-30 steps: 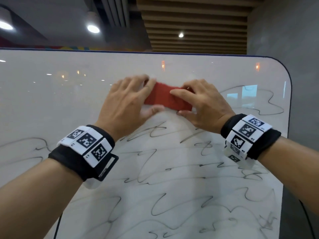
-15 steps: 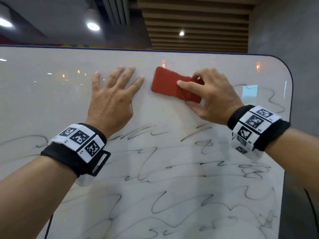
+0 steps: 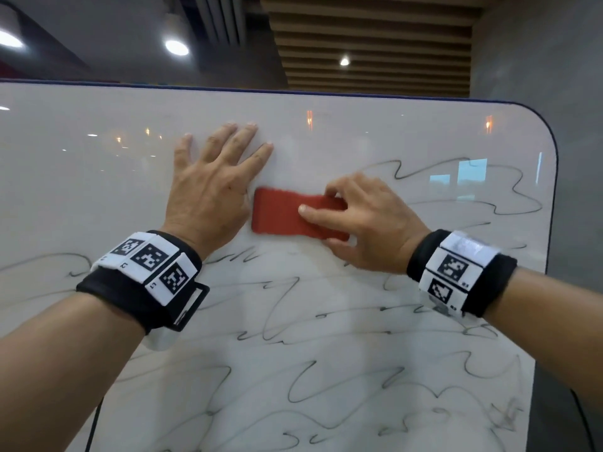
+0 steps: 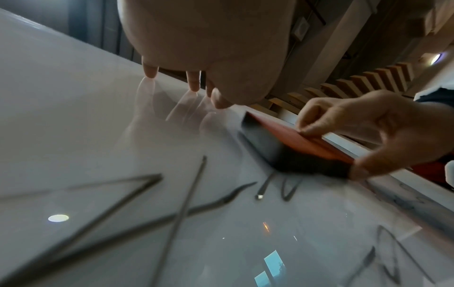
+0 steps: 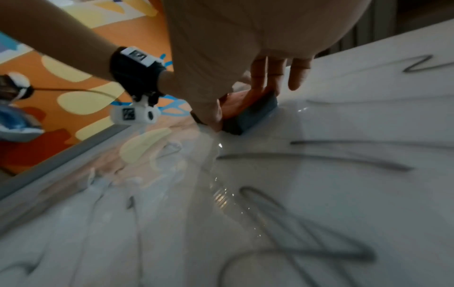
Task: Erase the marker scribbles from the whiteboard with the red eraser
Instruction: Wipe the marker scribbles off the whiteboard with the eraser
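Observation:
The red eraser (image 3: 287, 213) lies flat against the whiteboard (image 3: 359, 132), just right of my left hand (image 3: 212, 177). My right hand (image 3: 365, 223) grips its right half, thumb at the lower edge and fingers curled over the top; in the right wrist view the eraser (image 5: 248, 114) shows a dark felt side under those fingers. My left hand presses flat on the board with its fingers spread and straight, holding nothing. Black marker scribbles (image 3: 293, 380) cover the lower board and the right side (image 3: 456, 177). The left wrist view shows the eraser (image 4: 294, 147) and strokes (image 4: 123, 194) below it.
The board's dark rounded edge (image 3: 551, 164) ends at the right, with a grey wall (image 3: 574, 93) beyond. The upper left of the board (image 3: 81, 177) carries no marks. An orange patterned floor (image 5: 73, 77) appears in the right wrist view.
My right hand has slid the eraser down and slightly left from near the top edge. The left hand let go of the eraser a second ago and now lies flat on the board.

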Demonstrator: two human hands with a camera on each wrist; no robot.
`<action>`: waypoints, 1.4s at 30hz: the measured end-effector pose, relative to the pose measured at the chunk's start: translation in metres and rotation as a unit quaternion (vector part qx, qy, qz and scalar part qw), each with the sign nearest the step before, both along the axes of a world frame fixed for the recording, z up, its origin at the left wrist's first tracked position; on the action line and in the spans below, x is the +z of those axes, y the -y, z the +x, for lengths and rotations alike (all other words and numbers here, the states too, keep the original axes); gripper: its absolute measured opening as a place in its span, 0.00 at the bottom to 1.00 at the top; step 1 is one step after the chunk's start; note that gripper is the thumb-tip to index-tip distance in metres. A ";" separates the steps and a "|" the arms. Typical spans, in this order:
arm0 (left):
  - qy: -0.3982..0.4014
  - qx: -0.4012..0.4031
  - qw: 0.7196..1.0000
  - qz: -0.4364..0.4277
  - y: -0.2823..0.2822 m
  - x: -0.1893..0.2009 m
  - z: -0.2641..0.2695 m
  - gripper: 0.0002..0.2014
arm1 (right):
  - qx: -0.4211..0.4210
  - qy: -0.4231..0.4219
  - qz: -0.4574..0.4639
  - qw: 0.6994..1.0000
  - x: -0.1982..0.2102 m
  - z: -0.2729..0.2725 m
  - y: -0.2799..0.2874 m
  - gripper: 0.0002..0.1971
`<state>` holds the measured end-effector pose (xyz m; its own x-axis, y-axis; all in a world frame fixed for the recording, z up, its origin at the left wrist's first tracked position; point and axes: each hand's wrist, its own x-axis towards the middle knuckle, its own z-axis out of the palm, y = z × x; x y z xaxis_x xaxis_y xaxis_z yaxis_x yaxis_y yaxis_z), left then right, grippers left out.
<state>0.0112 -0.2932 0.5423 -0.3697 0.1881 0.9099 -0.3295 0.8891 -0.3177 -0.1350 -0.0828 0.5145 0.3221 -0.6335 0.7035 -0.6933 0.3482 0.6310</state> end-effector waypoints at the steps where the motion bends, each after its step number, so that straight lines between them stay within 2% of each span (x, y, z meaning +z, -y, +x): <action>1: 0.000 0.001 1.000 -0.002 0.000 -0.001 -0.001 0.28 | -0.001 -0.014 0.025 1.000 -0.008 0.000 0.001 0.27; 4: -0.010 0.006 1.000 -0.015 0.002 -0.004 -0.003 0.25 | -0.023 -0.030 0.055 0.998 -0.003 -0.005 -0.008 0.28; 7: -0.015 0.002 1.000 -0.012 0.001 -0.004 -0.004 0.23 | -0.027 0.037 -0.046 0.998 0.022 -0.014 -0.024 0.28; 9: -0.014 0.002 1.000 -0.009 0.000 -0.005 -0.004 0.23 | -0.036 0.069 -0.109 0.991 0.024 -0.019 -0.031 0.27; 11: -0.011 0.001 1.000 -0.004 -0.002 -0.007 -0.004 0.24 | -0.032 0.039 -0.092 0.994 0.004 -0.023 -0.030 0.26; 13: -0.006 0.001 1.000 -0.004 -0.004 -0.008 -0.005 0.25 | -0.026 -0.010 -0.017 0.999 -0.019 -0.024 -0.030 0.26; 16: 0.001 0.000 1.000 -0.011 -0.008 -0.008 -0.007 0.26 | -0.058 -0.044 0.047 0.996 -0.017 -0.025 -0.040 0.28; 17: 0.003 -0.003 1.000 -0.012 -0.010 -0.009 -0.007 0.26 | -0.065 -0.037 0.033 0.997 -0.007 -0.028 -0.044 0.28; 21: 0.013 -0.003 1.000 -0.016 -0.013 -0.012 -0.010 0.27 | -0.072 0.079 -0.121 0.987 0.023 -0.034 -0.059 0.28; 23: 0.018 -0.002 1.000 -0.018 -0.015 -0.015 -0.011 0.27 | -0.069 0.056 -0.111 0.990 0.009 -0.035 -0.058 0.27; 25: 0.024 0.002 1.000 -0.016 -0.015 -0.017 -0.011 0.28 | -0.066 0.005 -0.037 0.997 -0.011 -0.037 -0.056 0.27; 27: 0.026 0.007 1.000 -0.016 -0.017 -0.019 -0.012 0.28 | -0.084 -0.013 0.006 0.996 -0.014 -0.040 -0.062 0.28; 32: 0.050 0.018 0.998 -0.016 -0.022 -0.020 -0.017 0.33 | -0.093 0.084 -0.150 0.981 0.013 -0.044 -0.074 0.29; 34: 0.058 0.022 0.998 -0.016 -0.025 -0.022 -0.020 0.37 | -0.084 0.066 -0.136 0.985 0.002 -0.042 -0.069 0.28; 38: 0.065 0.019 0.997 -0.023 -0.034 -0.023 -0.026 0.40 | -0.084 0.005 -0.042 0.996 -0.011 -0.044 -0.069 0.26; 42: 0.072 0.021 0.997 -0.016 -0.042 -0.021 -0.032 0.41 | -0.097 0.080 -0.141 0.982 0.009 -0.048 -0.079 0.28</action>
<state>-0.0203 -0.2517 0.5214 -0.5053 0.1975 0.8401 -0.3154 0.8638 -0.3928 -0.1825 -0.0037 0.5232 0.0851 -0.4450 0.8915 -0.6791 0.6288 0.3787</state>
